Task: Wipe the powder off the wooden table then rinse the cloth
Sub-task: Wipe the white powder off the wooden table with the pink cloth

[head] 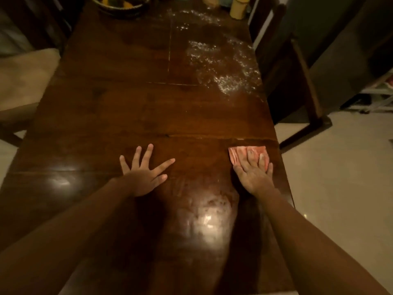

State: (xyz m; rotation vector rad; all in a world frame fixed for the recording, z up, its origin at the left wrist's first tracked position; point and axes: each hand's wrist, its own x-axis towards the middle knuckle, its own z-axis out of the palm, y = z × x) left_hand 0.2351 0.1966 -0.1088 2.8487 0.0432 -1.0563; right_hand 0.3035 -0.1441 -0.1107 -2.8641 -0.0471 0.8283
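Cloth under flat right-hand fingers

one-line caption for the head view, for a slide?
Right hand presses a pink cloth on the wooden table; left hand flat, powder beyond.

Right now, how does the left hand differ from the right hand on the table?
The left hand lies bare on the wood with fingers spread wide; the right hand presses flat on a pink cloth with fingers close together. The left sits mid-table; the right is near the table's right edge. Both lie palm down.
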